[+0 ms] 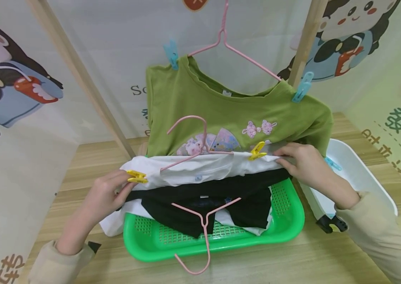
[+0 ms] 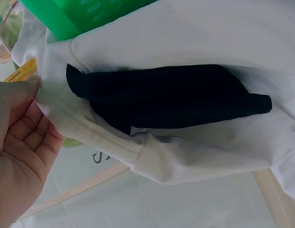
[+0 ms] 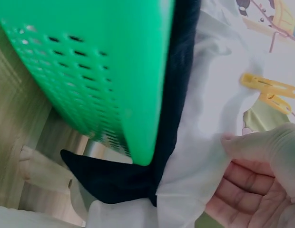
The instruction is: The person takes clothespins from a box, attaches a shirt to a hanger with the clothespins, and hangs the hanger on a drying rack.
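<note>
Shirt of white cloth (image 1: 218,165), with a pink hanger (image 1: 205,132) inside, stretches along the far side of a green basket (image 1: 257,241), next to black clothing (image 1: 222,188). The left hand (image 1: 106,193) pinches one edge beside a yellow clip (image 1: 136,176); the right hand (image 1: 304,161) pinches the opposite edge near another yellow clip (image 1: 257,152). Behind, a green shirt (image 1: 222,112) hangs with blue pegs (image 1: 303,87).

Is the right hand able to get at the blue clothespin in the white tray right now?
Probably, once it lets go: the right hand pinches the white shirt, but the blue clothespin lies uncovered close by in the open white tray.
</note>
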